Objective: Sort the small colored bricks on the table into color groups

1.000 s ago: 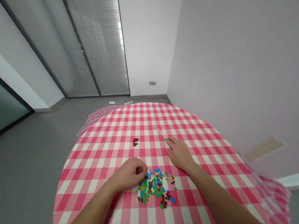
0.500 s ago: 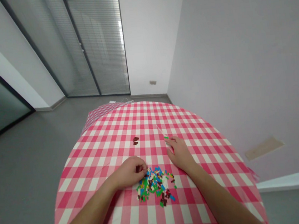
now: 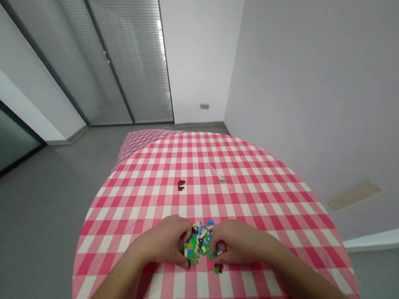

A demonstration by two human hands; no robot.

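A pile of small toy building bricks (image 3: 199, 239) in blue, green, white, yellow and brown lies between my two hands. My left hand (image 3: 165, 242) is at the pile's left edge, its thumb and fingers apart, with nothing visible between them. Over the pile's right side, my right hand (image 3: 239, 241) has its fingers curled in a pinch among the bricks; what they hold, if anything, is hidden. Farther up the cloth lie a few dark brown bricks (image 3: 181, 185) in a small group. A single green brick (image 3: 222, 181) lies to their right, apart from both hands.
A red-and-white checked tablecloth (image 3: 157, 288) covers the rounded table. Another checked cloth (image 3: 137, 140) shows behind its far left edge. The wall (image 3: 321, 83) stands close on the right, and a glass partition with blinds (image 3: 141, 79) is beyond the table.
My right hand has left the green brick and come back down to the pile's right side. My left hand has shifted slightly down, its fingers now spread along the pile's left edge.
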